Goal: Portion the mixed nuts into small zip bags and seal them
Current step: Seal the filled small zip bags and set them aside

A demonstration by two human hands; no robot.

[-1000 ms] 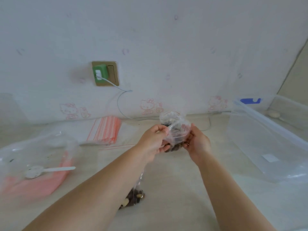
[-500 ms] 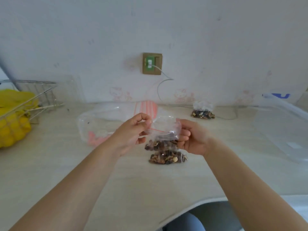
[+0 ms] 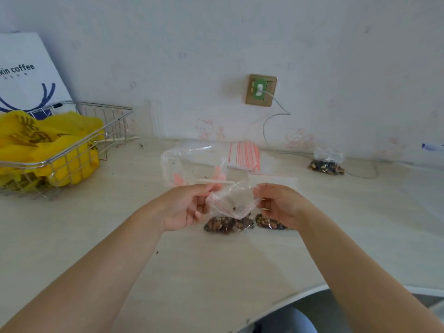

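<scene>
A small clear zip bag (image 3: 231, 204) with mixed nuts (image 3: 227, 224) in its bottom hangs above the table's middle. My left hand (image 3: 186, 206) pinches its top left corner and my right hand (image 3: 278, 204) pinches its top right corner. Just behind my right hand a second filled bag (image 3: 269, 222) lies on the table. A third filled bag (image 3: 326, 163) rests near the wall at the right. A large clear bag (image 3: 189, 164) with a white spoon (image 3: 213, 181) lies behind my hands, beside a stack of red-striped zip bags (image 3: 245, 156).
A wire basket (image 3: 72, 145) holding yellow bags (image 3: 48, 140) stands at the left, with a white paper coffee bag (image 3: 24, 73) behind it. A wall socket (image 3: 260, 90) with a white cable (image 3: 271, 123) sits on the wall. The table's curved edge (image 3: 300, 293) runs at lower right.
The view has swung left, bringing the wire basket and the coffee bag into sight. My hands have moved apart along the bag's top, stretching it wider.
</scene>
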